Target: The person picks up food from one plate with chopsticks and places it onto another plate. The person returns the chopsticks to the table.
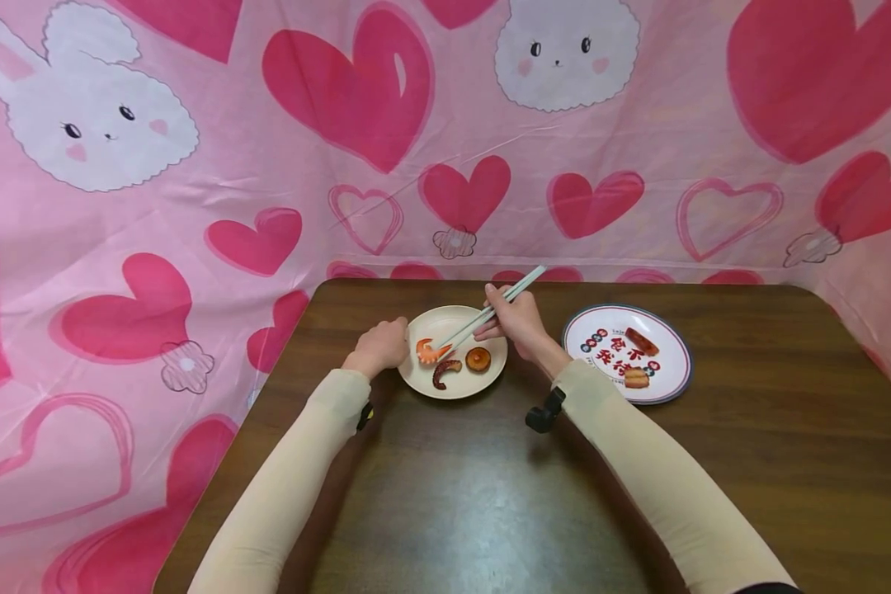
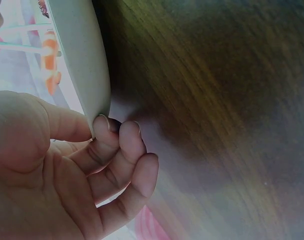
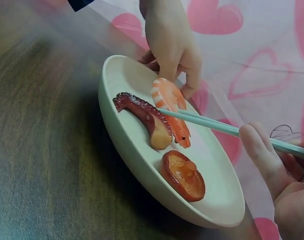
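Observation:
My left hand point(image 1: 381, 345) pinches the left rim of a round cream plate point(image 1: 449, 317), thumb on one side and fingertips under the edge in the left wrist view point(image 2: 99, 127). On the plate lie an orange-striped shrimp point(image 1: 428, 353), a dark red octopus tentacle point(image 1: 445, 375) and a round brown mushroom cap point(image 1: 478, 360). My right hand point(image 1: 517, 320) holds a pair of pale green chopsticks point(image 3: 212, 124). Their tips reach the shrimp point(image 3: 168, 102), right beside the tentacle point(image 3: 148, 119) in the right wrist view.
To the right stands an oval white plate point(image 1: 670, 391) with a blue rim and red characters. It carries a reddish-brown food piece point(image 1: 642, 341) and a light brown one point(image 1: 636, 378). The wooden table point(image 1: 445, 487) ends at a pink heart-patterned cloth point(image 1: 267, 165).

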`<state>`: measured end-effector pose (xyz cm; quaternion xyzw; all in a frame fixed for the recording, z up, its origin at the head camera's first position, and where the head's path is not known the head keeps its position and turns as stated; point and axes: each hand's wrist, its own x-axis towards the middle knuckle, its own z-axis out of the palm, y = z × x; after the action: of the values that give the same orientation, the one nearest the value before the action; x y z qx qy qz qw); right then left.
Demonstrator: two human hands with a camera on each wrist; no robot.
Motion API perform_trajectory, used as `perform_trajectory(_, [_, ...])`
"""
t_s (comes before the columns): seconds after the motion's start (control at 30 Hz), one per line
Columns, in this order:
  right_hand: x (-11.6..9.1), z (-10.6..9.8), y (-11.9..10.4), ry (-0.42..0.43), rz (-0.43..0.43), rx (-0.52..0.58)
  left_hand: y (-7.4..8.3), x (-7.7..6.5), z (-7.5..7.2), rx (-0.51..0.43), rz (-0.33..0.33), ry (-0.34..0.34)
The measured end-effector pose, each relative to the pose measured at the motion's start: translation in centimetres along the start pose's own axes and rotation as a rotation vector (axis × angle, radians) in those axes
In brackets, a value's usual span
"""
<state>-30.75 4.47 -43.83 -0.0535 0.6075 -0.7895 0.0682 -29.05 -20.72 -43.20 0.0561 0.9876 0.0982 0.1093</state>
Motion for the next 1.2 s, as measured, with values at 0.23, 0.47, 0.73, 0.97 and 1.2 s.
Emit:
perform_trajectory(0.23, [-0.2, 0.5, 0.2, -0.001, 0.005, -0.001, -0.1, 0.0, 0.0, -0.003, 0.006, -0.001])
perform_trajectory(0.47, [-0.3, 0.8, 0.1, 0.012, 0.024, -0.012, -0.1, 0.0, -0.3, -0.012, 0.002, -0.015])
perform_trajectory(0.73, [-0.3, 1.1, 0.0, 0.005, 0.024, -0.002, -0.1, 0.1, -0.6, -0.030, -0.006, -0.045])
perform_trajectory(0.97, [-0.2, 1.1, -0.1, 0.008, 0.019, -0.013, 0.0, 0.0, -0.6, -0.030, -0.012, -0.048])
perform_trajectory(1.2, [-0.3, 1.1, 0.0, 0.004, 0.027, -0.019, -0.1, -0.1, -0.6, -0.032, -0.012, -0.045])
